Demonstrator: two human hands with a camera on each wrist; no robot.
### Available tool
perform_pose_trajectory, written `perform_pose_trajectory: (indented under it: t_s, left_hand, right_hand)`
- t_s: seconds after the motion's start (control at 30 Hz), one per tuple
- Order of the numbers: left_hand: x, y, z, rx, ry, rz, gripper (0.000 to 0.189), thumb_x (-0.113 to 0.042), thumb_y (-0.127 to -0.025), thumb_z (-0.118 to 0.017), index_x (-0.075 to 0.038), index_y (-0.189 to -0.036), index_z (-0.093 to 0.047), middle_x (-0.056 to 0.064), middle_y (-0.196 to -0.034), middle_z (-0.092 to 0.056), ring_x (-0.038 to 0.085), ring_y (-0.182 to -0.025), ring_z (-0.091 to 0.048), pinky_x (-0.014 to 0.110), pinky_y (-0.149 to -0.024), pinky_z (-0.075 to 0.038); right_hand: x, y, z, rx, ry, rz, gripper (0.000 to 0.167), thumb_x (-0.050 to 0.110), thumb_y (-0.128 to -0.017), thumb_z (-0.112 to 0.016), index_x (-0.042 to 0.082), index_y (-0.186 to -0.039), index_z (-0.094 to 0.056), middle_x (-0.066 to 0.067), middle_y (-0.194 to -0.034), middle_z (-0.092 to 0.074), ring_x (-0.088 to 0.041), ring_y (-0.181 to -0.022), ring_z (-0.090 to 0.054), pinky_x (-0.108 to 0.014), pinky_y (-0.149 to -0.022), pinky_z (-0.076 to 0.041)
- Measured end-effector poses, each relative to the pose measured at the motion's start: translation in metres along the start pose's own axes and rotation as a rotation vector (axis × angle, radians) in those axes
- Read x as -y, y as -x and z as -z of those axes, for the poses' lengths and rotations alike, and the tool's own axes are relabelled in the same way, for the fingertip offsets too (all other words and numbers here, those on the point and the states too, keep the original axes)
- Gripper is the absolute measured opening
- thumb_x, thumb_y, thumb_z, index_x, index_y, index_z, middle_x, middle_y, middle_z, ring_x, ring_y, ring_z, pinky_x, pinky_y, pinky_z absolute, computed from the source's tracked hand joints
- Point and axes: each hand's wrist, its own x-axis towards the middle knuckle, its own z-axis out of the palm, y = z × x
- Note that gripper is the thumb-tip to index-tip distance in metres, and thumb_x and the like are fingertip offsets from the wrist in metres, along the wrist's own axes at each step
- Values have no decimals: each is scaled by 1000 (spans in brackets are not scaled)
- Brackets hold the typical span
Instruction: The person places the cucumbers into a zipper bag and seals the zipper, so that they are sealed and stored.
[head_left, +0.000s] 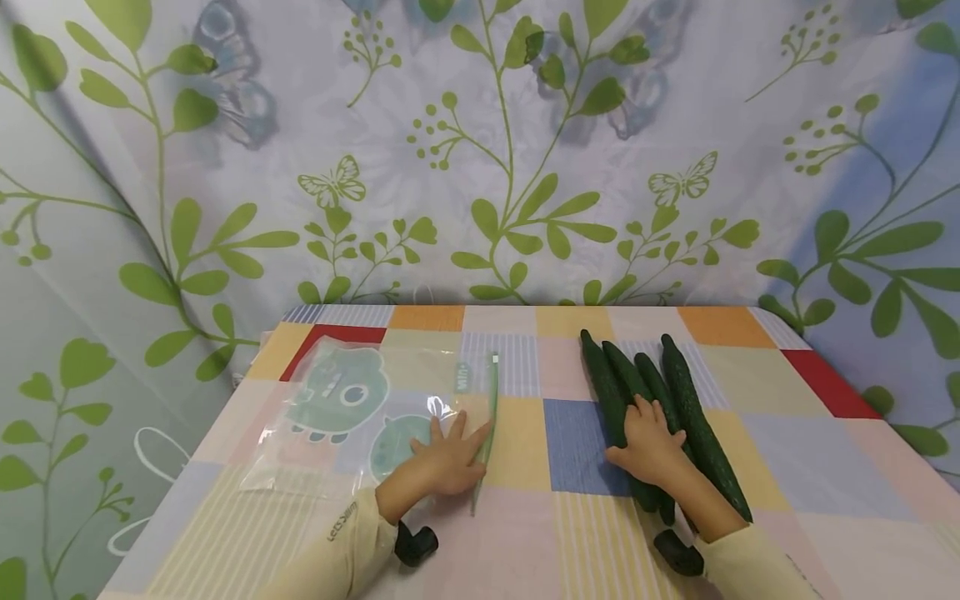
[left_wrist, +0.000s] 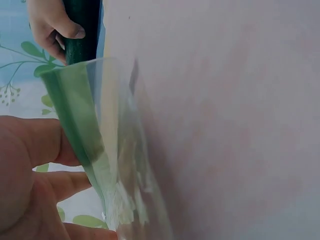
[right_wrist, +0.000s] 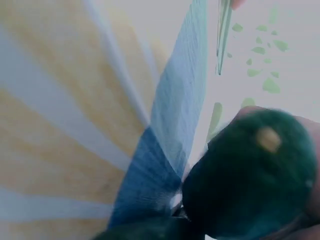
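A clear zip bag (head_left: 337, 396) printed with pale green cartoon figures lies flat on the left of the table. My left hand (head_left: 446, 462) rests on it with fingers spread, touching the green zip strip (head_left: 491, 400) along its right edge. In the left wrist view, that strip (left_wrist: 75, 120) stands raised against the fingers. Several dark green cucumbers (head_left: 701, 433) lie side by side on the right. My right hand (head_left: 651, 446) is over the middle ones, its fingers and thumb around a cucumber (left_wrist: 80, 45). The right wrist view shows a cucumber end (right_wrist: 245, 180) close up against the palm.
A patchwork-patterned cloth (head_left: 585, 542) covers the table. Behind it hangs a curtain (head_left: 465, 208) with green leaves and butterflies. A white cord (head_left: 142, 450) loops beside the left table edge. Black wrist devices (head_left: 416, 546) sit at both cuffs.
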Motion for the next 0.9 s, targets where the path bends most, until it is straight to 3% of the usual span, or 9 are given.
perform_pose_trajectory:
  t_s: [0.23,0.43,0.67,0.83,0.9]
  left_hand:
    - [3,-1,-2,-41,11,-23,50,-29,-84,-52,-20,-132,-45,19,-149,-20,58,-129,-10,79,-87,-13]
    - [5,-1,-5,-41,13,-54,51,-38,-84,-56,-18,-131,-47,13,-149,-24,59,-128,-11,80,-85,-13]
    - [9,2,-5,-67,1,-109,61,-41,-83,-59,-12,-134,-43,5,-147,-29,61,-126,-13,81,-83,-14]
    - [10,0,-5,-81,-4,-117,64,-41,-82,-61,-12,-136,-40,4,-147,-28,62,-125,-14,81,-82,-14]
    - [9,-1,-6,-80,-4,-122,66,-41,-82,-61,-12,-137,-39,5,-146,-28,63,-125,-14,81,-82,-14]
  right_hand:
    - [3,4,-5,-52,-31,1,74,18,-76,-69,-19,-129,-32,-37,-138,-18,-57,-128,-7,-79,-87,-11]
    - [4,11,-10,-86,-9,-45,76,17,-73,-73,-15,-129,-34,-37,-136,-16,-57,-128,-1,-77,-89,-11]
    - [0,22,-7,-81,50,-64,71,30,-71,-74,-20,-113,-48,-40,-135,-18,-57,-127,-5,-75,-88,-20]
    - [-4,24,-7,-111,-37,-47,64,26,-72,-71,-19,-112,-49,-38,-137,-19,-57,-127,-9,-76,-87,-18]
    - [-7,27,-5,-133,-95,-37,61,20,-73,-70,-18,-114,-46,-38,-134,-22,-56,-123,-19,-72,-87,-24]
